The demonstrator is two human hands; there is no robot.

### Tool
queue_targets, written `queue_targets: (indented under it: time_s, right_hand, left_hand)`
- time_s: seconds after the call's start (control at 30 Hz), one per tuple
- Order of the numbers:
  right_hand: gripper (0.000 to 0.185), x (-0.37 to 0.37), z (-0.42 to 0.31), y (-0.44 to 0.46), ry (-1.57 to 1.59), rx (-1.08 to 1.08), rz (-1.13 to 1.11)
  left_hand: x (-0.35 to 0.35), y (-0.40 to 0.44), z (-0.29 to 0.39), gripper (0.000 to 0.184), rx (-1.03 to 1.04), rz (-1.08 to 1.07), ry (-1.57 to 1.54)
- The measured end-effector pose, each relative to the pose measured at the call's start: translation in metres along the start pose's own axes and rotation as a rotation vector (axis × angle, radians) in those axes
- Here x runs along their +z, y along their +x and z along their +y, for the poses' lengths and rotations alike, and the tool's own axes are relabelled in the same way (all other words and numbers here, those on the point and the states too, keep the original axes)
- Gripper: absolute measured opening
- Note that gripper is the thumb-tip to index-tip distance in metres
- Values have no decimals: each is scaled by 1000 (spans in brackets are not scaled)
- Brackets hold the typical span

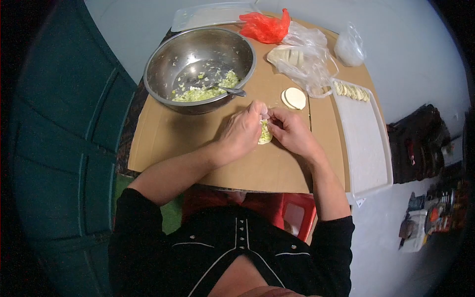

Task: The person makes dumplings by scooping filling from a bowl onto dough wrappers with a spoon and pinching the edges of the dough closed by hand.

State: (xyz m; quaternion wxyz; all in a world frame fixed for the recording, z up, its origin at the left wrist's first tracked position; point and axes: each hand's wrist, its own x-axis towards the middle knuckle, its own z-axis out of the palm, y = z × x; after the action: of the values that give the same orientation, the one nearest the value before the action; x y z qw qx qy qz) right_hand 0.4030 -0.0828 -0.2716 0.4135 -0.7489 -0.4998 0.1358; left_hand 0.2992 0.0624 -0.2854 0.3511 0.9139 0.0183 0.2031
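Observation:
Between my two hands is a dumpling wrapper (pixel 265 140) with chopped pale-green filling (pixel 265 130) on it. My left hand (pixel 243 127) grips its far edge with pinched fingers. From the other side, my right hand (pixel 293 129) pinches the wrapper's edge as well. The near end of the wrapper is still spread, with the filling showing. Just beyond my right hand lie a few round dumpling wrappers (pixel 295 98), overlapping. A steel bowl (pixel 166 94) with more chopped filling (pixel 200 93) and a spoon (pixel 232 91) stands beyond my left hand.
At the right edge, a white tray (pixel 367 148) holds a row of dumplings (pixel 352 91) at its far end. Dough (pixel 287 56) in clear plastic, a red bag (pixel 267 26) and another plastic bag (pixel 350 47) lie at the back. Brown cardboard (pixel 168 133) covers the table.

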Motion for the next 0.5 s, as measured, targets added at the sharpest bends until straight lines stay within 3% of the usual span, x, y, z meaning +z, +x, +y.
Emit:
queue_targets:
  time_s: [0.33, 0.5]
  right_hand:
    - [11, -1, -3, 0, 40, 61, 70]
    - [10, -3, -2, 0, 27, 93, 119]
  left_hand:
    - [2, 0, -4, 29, 40, 47, -117]
    - [12, 1, -27, 21, -106, 20, -322]
